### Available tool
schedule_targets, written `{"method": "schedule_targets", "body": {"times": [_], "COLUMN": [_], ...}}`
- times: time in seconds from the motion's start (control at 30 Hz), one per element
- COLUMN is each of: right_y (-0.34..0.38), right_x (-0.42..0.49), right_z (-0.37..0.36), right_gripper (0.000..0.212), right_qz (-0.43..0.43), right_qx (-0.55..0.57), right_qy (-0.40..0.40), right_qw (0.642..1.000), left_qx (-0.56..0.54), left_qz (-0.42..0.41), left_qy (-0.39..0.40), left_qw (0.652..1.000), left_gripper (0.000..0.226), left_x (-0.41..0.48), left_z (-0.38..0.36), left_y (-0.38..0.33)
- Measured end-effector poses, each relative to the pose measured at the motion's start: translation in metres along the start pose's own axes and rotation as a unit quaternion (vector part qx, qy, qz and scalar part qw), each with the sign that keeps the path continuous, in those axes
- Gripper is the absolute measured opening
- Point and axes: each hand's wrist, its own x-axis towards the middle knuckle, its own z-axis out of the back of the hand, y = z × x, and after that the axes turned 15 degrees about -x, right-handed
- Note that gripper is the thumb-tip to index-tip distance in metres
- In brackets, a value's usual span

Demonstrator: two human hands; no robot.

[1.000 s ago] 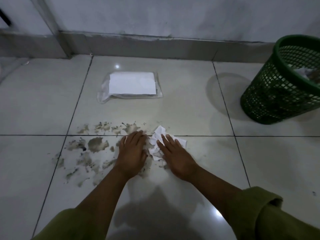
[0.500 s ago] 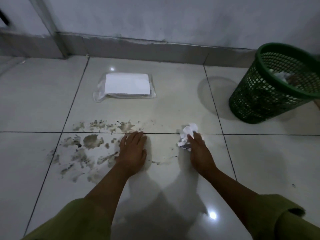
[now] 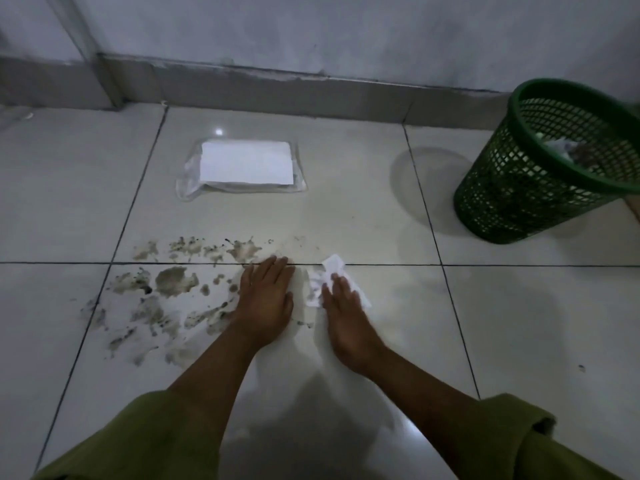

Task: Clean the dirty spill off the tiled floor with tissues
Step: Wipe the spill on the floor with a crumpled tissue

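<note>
Across the pale tiled floor [image 3: 346,220], the brown spill [image 3: 173,282] spreads at your left, a flat tissue pack [image 3: 242,168] beyond it near the wall [image 3: 346,36]. Your left hand [image 3: 265,299] lies flat at the spill's edge, fingers released. Beside it, your right hand [image 3: 341,306] presses the crumpled tissue [image 3: 320,282], fingers straight. A green mesh bin [image 3: 540,174] stands far right.

an indoor room, likely in a home: glossy pale floor tiles [image 3: 346,209] with dark grout lines meet a grey skirting [image 3: 277,95] under a plain wall [image 3: 311,29]. a green plastic mesh wastebasket [image 3: 519,188] sits far right, and a wrapped tissue pack [image 3: 242,168] lies near the skirting.
</note>
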Motion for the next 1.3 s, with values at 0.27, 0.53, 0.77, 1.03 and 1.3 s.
{"method": "schedule_targets", "body": {"times": [0.27,0.53,0.77,1.03,1.3], "right_y": [-0.030,-0.072,-0.091,-0.079,-0.057], "right_x": [-0.022,-0.001,0.045,0.099,0.119], "right_z": [0.011,0.025,0.026,0.044,0.046], "right_gripper": [0.063,0.061,0.063,0.078,0.073], "right_qz": [0.108,-0.077,-0.180,-0.199,-0.075], "right_qx": [0.036,0.083,0.066,0.039,-0.012], "right_qy": [0.010,-0.018,-0.064,-0.031,-0.020], "right_qw": [0.993,0.993,0.979,0.979,0.997], "left_qx": [0.012,-0.006,0.024,0.062,0.088], "left_qz": [0.007,-0.008,-0.003,-0.013,-0.014], "left_qy": [-0.006,0.003,0.010,-0.002,0.014], "left_qw": [1.000,1.000,1.000,0.998,0.996], "left_gripper": [0.073,0.073,0.059,0.052,0.052], "left_x": [0.005,0.010,0.011,0.014,0.013], "left_z": [0.000,-0.009,-0.016,-0.017,-0.017], "left_y": [0.001,-0.006,0.004,0.007,0.009]}}
